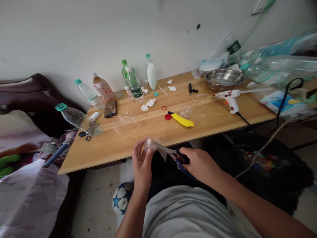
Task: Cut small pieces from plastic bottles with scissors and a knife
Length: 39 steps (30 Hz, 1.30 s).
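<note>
Near the table's front edge, my left hand (143,160) grips a small clear plastic piece (149,144), its fingers closed round the sides. It looks like a cut part of a bottle, though its exact shape is hard to make out. My right hand (198,162) holds a pair of dark-handled scissors (170,151), fingers in the loops. The blades are parted and their tips meet the plastic piece. Just beyond lie a yellow utility knife (182,119), a red bottle cap (167,117) and a thin red ring (163,108).
Several plastic bottles (133,82) stand along the wooden table's back and left. At right are a metal bowl (225,79), a white glue gun (231,100) with its cord, and large bottles (279,67). White tissue scraps (148,104) lie mid-table. A ball (122,198) rests on the floor.
</note>
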{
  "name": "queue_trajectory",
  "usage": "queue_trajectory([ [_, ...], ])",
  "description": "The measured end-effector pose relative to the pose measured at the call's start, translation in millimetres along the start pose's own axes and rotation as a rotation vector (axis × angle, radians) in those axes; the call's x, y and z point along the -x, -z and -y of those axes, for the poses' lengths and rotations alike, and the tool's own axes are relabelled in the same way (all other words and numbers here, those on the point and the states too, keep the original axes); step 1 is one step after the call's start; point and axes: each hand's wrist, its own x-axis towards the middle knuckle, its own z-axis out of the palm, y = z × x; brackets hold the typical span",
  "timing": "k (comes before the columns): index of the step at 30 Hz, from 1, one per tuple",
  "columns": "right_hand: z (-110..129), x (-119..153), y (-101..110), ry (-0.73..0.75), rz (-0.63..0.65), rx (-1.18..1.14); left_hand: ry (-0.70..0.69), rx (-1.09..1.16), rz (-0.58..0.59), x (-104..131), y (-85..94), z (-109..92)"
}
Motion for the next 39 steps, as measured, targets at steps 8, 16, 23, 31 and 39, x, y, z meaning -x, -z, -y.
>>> queue_trajectory([
  [8, -10, 2, -7, 0.104, 0.047, -0.073, 0.203, 0.114, -0.035, -7, 0.0, 0],
  [16, -15, 2, -11, 0.126, 0.073, -0.15, 0.208, 0.119, -0.018, -3, -4.6, -3],
  [23, -11, 0, -12, 0.056, 0.11, -0.212, 0.151, 0.14, -0.009, -4, -3.9, -5],
  [31, -14, -1, -9, -0.021, 0.043, -0.079, 0.039, 0.014, -0.057, -11, 5.4, 9],
  [39, -24, -2, -20, 0.071, 0.095, -0.164, 0.145, 0.045, -0.032, -5, 3.2, 5],
])
